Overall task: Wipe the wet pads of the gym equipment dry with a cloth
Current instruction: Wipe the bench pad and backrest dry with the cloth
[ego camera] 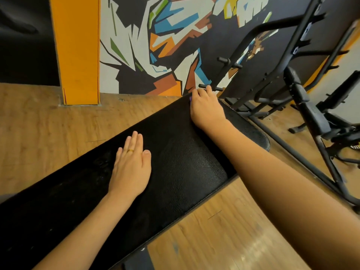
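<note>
Apparently the cloth (190, 98) is lying bunched under the right hand (206, 108) at the far end of the bench pad (175, 162); only a small purple scrap is showing past the fingers. Right grip is curling down over it, closed on the cloth. Left hand (130, 168) is lying flat, fingers straight, holding nothing, bracing mid-pad.

Handling: cloth is looking soft and light, likely bunching easily; best gathered under the palm. Pad is firm, grained vinyl, probably slick if wet.

Room: long edges are dropping to the wooden floor (48, 133) on both sides. A black rack frame (272, 78) is crowding the far right corner; its peg (210, 87) is sitting just beside the fingertips.
</note>
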{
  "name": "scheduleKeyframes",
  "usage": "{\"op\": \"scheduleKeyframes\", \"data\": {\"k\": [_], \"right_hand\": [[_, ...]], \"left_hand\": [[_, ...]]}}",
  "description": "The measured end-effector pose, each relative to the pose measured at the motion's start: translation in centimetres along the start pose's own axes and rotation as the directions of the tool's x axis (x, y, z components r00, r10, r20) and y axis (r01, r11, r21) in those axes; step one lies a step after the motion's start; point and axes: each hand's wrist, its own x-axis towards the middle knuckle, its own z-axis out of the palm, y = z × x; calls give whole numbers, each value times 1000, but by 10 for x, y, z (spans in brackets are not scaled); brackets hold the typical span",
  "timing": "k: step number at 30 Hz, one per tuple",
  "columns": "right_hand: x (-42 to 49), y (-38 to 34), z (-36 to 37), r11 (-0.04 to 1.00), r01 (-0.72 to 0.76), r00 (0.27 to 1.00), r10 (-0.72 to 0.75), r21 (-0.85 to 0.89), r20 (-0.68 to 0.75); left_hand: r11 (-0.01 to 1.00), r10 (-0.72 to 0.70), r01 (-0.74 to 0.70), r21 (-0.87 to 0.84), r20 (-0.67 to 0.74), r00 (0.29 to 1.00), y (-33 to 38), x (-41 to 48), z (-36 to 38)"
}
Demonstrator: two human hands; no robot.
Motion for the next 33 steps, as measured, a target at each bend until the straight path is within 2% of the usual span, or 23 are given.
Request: {"op": "scheduleKeyframes", "data": {"k": [5,8,16,21,24,26,33], "right_hand": [[47,3,-7,987,-77,989,57,142,138],[34,17,-13,986,-52,991,31,161,128],[-136,86,-60,980,-66,990,40,189,137],[-221,68,-38,973,-69,997,71,218,-3],[-215,59,-30,953,-99,989,127,286,-82],[-203,58,-35,974,-69,992,89,217,-87],[-103,59,-45,994,-58,997,53,94,58]], "left_hand": [[1000,5,-5,0,2,1000,0,0,-1],[1000,1,-1,-14,4,1000,0,0,-2],[1000,4,-4,-3,10,1000,-1,-1,-1],[1000,0,0,8,7,1000,1,-3,-2],[1000,-10,10,16,5,1000,2,-3,-2],[1000,-4,4,19,4,1000,1,-2,-2],[1000,-5,5,-14,10,1000,2,-4,-4]]}}
